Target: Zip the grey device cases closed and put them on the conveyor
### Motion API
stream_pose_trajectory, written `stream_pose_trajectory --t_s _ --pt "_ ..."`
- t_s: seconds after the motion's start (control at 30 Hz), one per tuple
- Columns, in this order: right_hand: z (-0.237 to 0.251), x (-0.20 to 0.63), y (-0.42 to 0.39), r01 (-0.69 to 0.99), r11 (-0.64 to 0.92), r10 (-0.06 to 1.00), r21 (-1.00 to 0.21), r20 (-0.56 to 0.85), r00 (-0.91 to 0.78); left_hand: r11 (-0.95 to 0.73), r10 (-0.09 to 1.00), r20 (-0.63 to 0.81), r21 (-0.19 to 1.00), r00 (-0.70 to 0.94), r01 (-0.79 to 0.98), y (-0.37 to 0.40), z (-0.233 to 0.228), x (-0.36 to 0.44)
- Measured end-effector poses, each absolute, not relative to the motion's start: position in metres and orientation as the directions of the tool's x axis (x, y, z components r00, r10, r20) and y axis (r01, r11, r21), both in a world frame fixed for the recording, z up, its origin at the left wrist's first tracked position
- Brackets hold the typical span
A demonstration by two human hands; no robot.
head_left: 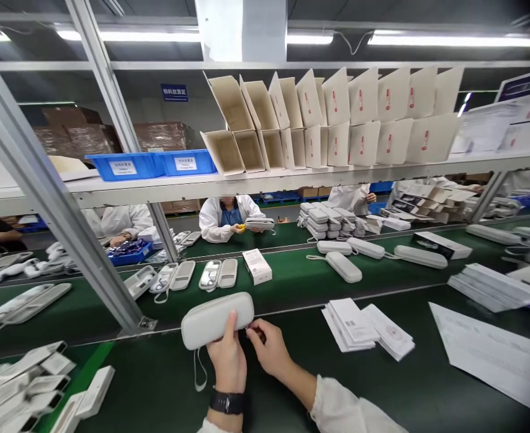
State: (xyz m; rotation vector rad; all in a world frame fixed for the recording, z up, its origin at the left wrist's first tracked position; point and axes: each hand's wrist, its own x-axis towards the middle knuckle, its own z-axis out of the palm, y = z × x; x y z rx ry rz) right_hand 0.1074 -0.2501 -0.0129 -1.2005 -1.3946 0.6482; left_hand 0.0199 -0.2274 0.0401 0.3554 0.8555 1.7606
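A pale grey, long rounded zip case (217,319) is gripped in my left hand (229,358), with the thumb lying across its face. Its wrist strap loop (200,370) dangles below the left end. At the right end of the case, my right hand (269,349) has thumb and forefinger pinched together close to the seam. What those fingertips pinch is too small to make out. The case looks closed and is held tilted above the green work surface (166,385).
White boxes (82,394) lie left; leaflet stacks (350,325) and larger sheets (490,349) lie right. Across the green belt (287,282) are open cases (219,273), a white box (256,266) and closed cases (344,266). A metal post (67,180) slants left. A co-worker (229,219) sits opposite.
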Motion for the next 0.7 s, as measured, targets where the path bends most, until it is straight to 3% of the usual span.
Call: stream_pose_trajectory --t_s 0.17,0.3,0.43,0.57,0.7 --pt "-0.017 0.086 -0.249 0.296 0.304 0.922 -0.906 0.357 0.146 -0.236 0.873 -0.135 0.725 -0.469 -0.647 -0.241 0.044 0.018" --pt "-0.018 0.084 -0.255 0.555 0.401 0.847 -0.729 0.526 0.079 -0.264 0.872 -0.097 0.733 -0.480 -0.627 -0.247 0.047 0.015" --pt "-0.012 0.097 -0.259 0.688 0.460 0.812 -0.561 0.579 -0.071 -0.261 0.877 -0.079 0.751 -0.475 -0.607 -0.248 0.049 0.004" --pt "-0.003 0.119 -0.260 0.748 0.549 0.756 -0.374 0.604 -0.253 -0.224 0.889 -0.094 0.763 -0.448 -0.606 -0.249 0.049 -0.014" --pt "0.007 0.137 -0.255 0.745 0.582 0.746 -0.327 0.579 -0.328 -0.138 0.910 -0.147 0.775 -0.388 -0.616 -0.259 0.048 -0.023"
